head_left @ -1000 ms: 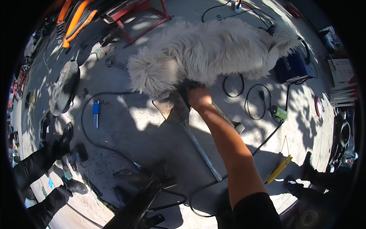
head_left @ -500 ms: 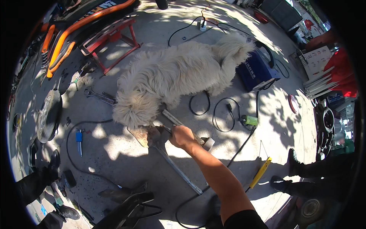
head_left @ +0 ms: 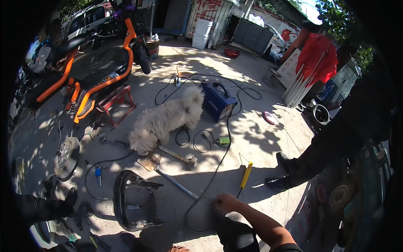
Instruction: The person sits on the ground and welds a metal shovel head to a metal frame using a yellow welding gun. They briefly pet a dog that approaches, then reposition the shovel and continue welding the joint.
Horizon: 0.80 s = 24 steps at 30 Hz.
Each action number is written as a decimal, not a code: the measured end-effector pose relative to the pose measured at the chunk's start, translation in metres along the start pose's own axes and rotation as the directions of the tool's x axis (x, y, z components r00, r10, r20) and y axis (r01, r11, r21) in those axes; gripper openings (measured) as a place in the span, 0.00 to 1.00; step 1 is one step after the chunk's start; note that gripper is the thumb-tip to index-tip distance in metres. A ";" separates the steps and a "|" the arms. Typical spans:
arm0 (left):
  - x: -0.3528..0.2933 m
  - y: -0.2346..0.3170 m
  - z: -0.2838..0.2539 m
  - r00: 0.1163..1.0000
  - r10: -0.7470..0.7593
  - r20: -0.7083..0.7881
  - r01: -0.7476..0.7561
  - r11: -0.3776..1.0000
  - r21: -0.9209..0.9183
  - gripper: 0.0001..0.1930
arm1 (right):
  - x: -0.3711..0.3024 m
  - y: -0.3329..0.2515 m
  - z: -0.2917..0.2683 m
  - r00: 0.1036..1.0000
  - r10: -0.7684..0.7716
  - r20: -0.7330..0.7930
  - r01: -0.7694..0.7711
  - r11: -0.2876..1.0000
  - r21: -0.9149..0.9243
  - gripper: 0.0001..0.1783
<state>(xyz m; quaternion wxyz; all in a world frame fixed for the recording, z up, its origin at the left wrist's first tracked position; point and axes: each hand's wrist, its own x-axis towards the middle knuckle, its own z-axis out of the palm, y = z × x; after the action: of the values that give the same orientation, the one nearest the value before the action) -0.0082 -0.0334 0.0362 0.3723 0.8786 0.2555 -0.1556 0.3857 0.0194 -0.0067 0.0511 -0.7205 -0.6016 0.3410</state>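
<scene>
Outdoor concrete yard [head_left: 256,138], sunlit, mottled with leaf shadow, strewn with tools and cables. Far centre: stack of white plastic buckets [head_left: 202,32] against a pale corrugated wall with red painted marks; red shallow basin [head_left: 231,53] just right of it. Far right: white rectangular signboard with red writing [head_left: 290,67], leaning, partly covered by a red cloth [head_left: 317,59]. Far left: orange-and-black tubular vehicle frame [head_left: 90,77] resting on a red metal stand [head_left: 117,101].

Mid-scene: shaggy cream-white dog [head_left: 163,122], head down toward a flat rusty metal plate [head_left: 149,161]. Blue box-shaped welding machine with a pale label panel on its end face [head_left: 218,102] just right of the dog, black cables [head_left: 197,140] looping from it. Wooden-handled hammer with a grey steel head [head_left: 178,155] near the dog's head. Long grey steel bar [head_left: 176,183] running from the plate toward the near right. Yellow-handled screwdriver [head_left: 246,175] right of the bar, near the hand. Black curved plastic body panel [head_left: 132,201] near left; round metal brake disc [head_left: 66,157] further left. Small pink round lid [head_left: 268,117] on the concrete at right.

Right hand [head_left: 226,203] low at near centre, resting on the concrete just beyond the bar's near end, fingers curled loosely; whether holding anything cannot be told. Left hand out of sight. Second person's dark trouser legs and shoes [head_left: 289,174] at right.
</scene>
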 end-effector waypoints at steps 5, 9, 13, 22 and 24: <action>0.008 -0.036 -0.014 0.993 -0.044 0.112 0.029 0.991 0.132 0.15 | -0.122 -0.010 -0.042 0.980 0.093 -0.175 -0.082 0.994 0.066 0.11; -0.031 -0.040 -0.033 0.986 -0.136 -0.099 0.145 0.985 0.088 0.12 | -0.166 -0.018 -0.071 0.947 0.128 -0.293 -0.102 0.989 0.104 0.11; -0.056 -0.031 -0.054 0.968 -0.180 -0.177 0.194 0.979 0.068 0.10 | -0.149 -0.002 -0.058 0.967 0.148 -0.208 -0.124 0.985 0.123 0.11; -0.021 -0.034 -0.048 0.995 -0.102 -0.018 0.104 0.970 0.220 0.07 | -0.006 0.021 0.104 0.987 -0.066 0.149 0.005 0.928 0.373 0.11; -0.003 -0.047 -0.043 0.996 -0.061 0.060 0.046 0.974 0.224 0.08 | 0.022 0.015 0.122 0.975 -0.050 0.216 -0.031 0.934 0.355 0.11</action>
<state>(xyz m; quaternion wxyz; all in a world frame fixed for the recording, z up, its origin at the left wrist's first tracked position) -0.0330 0.0253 0.0399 0.2756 0.9018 0.2478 -0.2222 0.3320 -0.0062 -0.1159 0.1153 -0.6538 -0.5353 0.5222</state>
